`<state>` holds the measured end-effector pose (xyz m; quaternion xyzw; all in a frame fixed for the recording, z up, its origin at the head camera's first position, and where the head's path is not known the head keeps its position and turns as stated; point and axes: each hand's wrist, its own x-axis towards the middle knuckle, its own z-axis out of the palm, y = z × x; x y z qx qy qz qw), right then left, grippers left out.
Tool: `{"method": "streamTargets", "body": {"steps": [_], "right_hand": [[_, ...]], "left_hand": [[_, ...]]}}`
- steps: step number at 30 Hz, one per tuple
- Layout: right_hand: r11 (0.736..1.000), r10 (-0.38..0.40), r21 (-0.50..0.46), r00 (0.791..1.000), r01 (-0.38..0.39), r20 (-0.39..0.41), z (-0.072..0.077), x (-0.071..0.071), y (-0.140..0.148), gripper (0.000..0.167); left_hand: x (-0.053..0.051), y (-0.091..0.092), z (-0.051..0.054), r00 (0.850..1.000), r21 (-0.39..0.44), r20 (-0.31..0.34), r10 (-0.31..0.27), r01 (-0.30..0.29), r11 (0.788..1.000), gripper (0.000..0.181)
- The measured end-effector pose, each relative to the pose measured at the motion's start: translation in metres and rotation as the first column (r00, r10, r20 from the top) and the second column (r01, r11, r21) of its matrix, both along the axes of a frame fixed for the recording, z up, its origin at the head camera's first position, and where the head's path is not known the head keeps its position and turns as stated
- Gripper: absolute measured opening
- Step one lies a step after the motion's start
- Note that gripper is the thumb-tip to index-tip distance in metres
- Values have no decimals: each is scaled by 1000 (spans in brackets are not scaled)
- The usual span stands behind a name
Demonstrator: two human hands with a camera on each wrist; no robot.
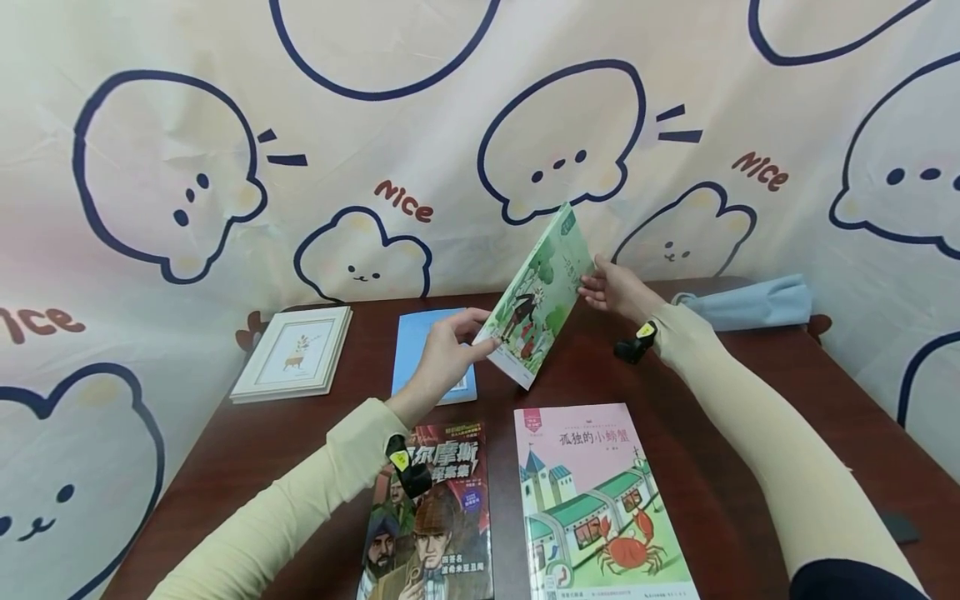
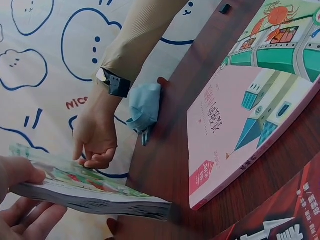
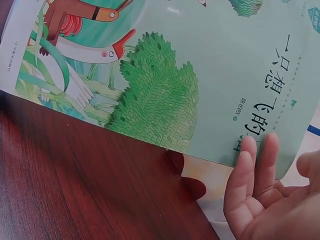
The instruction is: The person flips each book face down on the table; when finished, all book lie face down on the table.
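Observation:
A green picture book point(image 1: 542, 300) is held up at a slant above the table, its illustrated cover visible. My left hand point(image 1: 450, 346) grips it at the left edge; in the left wrist view the thumb point(image 2: 31, 170) lies on the cover and the fingers are underneath. At the opposite edge is my right hand point(image 1: 618, 290), with loosely bent fingers point(image 3: 245, 175) in front of the cover; whether they touch it is unclear. Below lie a pink crab-cover book point(image 1: 600, 500) and a dark comic-style book point(image 1: 431, 525), the latter partly covered by the left forearm.
A blue book point(image 1: 416, 342) lies behind the left hand, partly hidden. White picture frames point(image 1: 296, 354) are stacked at the back left of the brown table point(image 1: 720, 400). A light blue pouch point(image 1: 757, 304) rests at the back right, before a cartoon-printed curtain point(image 1: 450, 150).

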<state>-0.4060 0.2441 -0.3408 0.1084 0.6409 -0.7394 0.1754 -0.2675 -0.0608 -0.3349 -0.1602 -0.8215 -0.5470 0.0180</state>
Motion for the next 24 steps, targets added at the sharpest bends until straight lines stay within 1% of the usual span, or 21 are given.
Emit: {"method": "streamTargets", "body": {"steps": [4,7,9,10,14,16,17,19,24], "right_hand": [[1000,-16,-22,1000,15,-13,0,1,-1,43],[999,-27,-29,1000,27,-15,1,3,-1,38],[999,-31,-25,999,31,-12,2,4,-2,42],[999,-30,-20,999,30,-11,2,4,-2,47],[1000,10,-6,1000,-10,-3,4,5,-2,75],[999,34,1,999,-34,2,5,5,-2,84],[999,40,5,999,-40,4,5,4,-1,85],[999,39,12,999,-40,11,5,4,-1,82],[999,37,23,999,-37,14,4,3,-2,63]], "left_hand": [[1,0,1,1000,-10,-14,4,-5,1000,25],[1,-1,0,999,-18,-33,2,-2,1000,25],[1,-1,0,999,-25,-46,-5,4,1000,24],[2,-1,0,999,-28,-53,-9,8,1000,24],[3,-1,0,996,-44,-81,-25,22,999,25],[4,-1,0,995,-53,-93,-29,24,998,26],[4,-1,0,994,-59,-100,-31,25,998,26],[5,-1,0,993,-68,-112,-34,26,997,26],[5,-1,1,991,-86,-128,-40,29,996,26]]}}
